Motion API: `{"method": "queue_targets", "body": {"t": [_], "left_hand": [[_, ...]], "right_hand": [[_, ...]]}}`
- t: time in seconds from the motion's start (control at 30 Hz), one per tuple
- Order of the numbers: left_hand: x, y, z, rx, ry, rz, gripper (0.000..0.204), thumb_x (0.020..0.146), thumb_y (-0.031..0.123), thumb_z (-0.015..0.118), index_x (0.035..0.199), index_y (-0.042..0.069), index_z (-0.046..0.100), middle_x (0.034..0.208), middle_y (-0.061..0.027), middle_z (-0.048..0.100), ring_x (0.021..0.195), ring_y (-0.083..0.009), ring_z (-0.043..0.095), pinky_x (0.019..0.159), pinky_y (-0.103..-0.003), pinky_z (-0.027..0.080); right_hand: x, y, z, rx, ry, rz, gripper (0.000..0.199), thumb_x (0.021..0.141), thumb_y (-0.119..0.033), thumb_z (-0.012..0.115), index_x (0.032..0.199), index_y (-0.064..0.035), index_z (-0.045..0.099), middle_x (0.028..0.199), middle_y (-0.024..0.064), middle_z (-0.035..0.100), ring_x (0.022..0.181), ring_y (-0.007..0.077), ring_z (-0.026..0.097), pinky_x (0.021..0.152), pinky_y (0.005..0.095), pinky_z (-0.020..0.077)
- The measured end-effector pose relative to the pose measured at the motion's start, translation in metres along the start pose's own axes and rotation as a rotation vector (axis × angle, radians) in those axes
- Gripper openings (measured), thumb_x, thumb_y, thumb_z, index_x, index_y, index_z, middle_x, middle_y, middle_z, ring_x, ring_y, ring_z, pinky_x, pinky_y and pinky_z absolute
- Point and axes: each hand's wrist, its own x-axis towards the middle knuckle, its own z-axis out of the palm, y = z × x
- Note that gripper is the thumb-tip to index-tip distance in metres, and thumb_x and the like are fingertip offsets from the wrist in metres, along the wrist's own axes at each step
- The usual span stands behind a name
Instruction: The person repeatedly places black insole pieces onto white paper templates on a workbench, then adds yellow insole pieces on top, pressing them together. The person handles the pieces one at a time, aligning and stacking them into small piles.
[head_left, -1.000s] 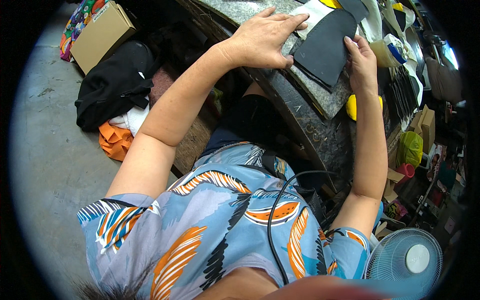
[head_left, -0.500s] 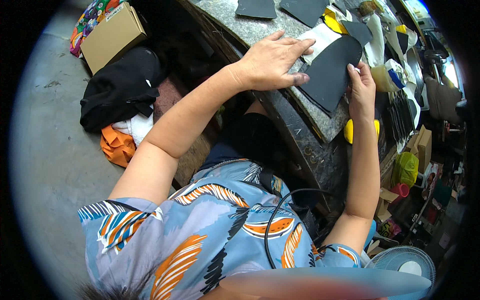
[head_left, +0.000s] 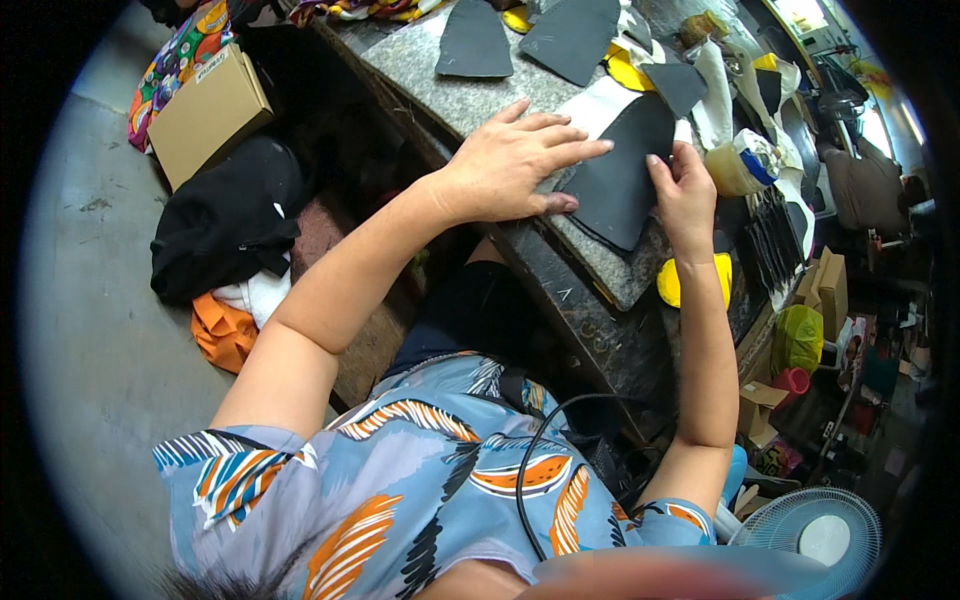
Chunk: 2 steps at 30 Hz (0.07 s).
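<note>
A dark grey, leaf-shaped flat piece (head_left: 625, 170) lies on the speckled stone slab (head_left: 405, 85), with another dark edge showing beneath it. My left hand (head_left: 505, 168) is spread at its left side, fingertips reaching toward its surface and the white sheet (head_left: 598, 105) partly under it. The fingers of my left hand hold nothing. At the piece's right edge, my right hand (head_left: 685, 200) is closed, thumb and fingers pinching the edge. Something white shows at a fingertip, too small to name.
Two more dark cut pieces (head_left: 475, 42) lie farther back on the slab. Right of my hand stands a jar of pale yellow stuff (head_left: 735, 168), near a yellow round object (head_left: 668, 285). A cardboard box (head_left: 210, 115) and a black bag (head_left: 225, 220) are at left; a fan (head_left: 820, 535) stands lower right.
The whole view has shifted, so the table sits farther left and lower. My left index finger reaches out more over the dark piece; my right hand stays at its right edge.
</note>
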Motion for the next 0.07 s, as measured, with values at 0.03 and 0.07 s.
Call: {"method": "queue_targets", "body": {"t": [0.03, 0.07], "left_hand": [[0.0008, -0.0011, -0.0005, 0.028, -0.008, 0.019, 0.077, 0.085, 0.056, 0.065, 0.151, 0.027, 0.037, 0.142, -0.0066, 0.053, 0.136, -0.0246, 0.045, 0.118, -0.049, 0.026], [-0.0005, -0.0007, -0.0006, 0.059, -0.038, 0.030, 0.080, 0.084, 0.055, 0.066, 0.152, 0.025, 0.036, 0.144, -0.0056, 0.052, 0.137, -0.0256, 0.044, 0.119, -0.049, 0.025]], "right_hand": [[0.0024, 0.0029, -0.0028, -0.110, -0.006, 0.029, 0.026, 0.088, -0.020, 0.071, 0.104, -0.0016, 0.065, 0.078, 0.0059, 0.066, 0.068, 0.0181, 0.062, 0.062, 0.0318, 0.0488], [0.0039, 0.0061, -0.0059, -0.219, -0.013, 0.060, 0.030, 0.085, -0.023, 0.074, 0.104, -0.0019, 0.065, 0.081, 0.0102, 0.070, 0.070, 0.0253, 0.067, 0.065, 0.0365, 0.0516]]}}
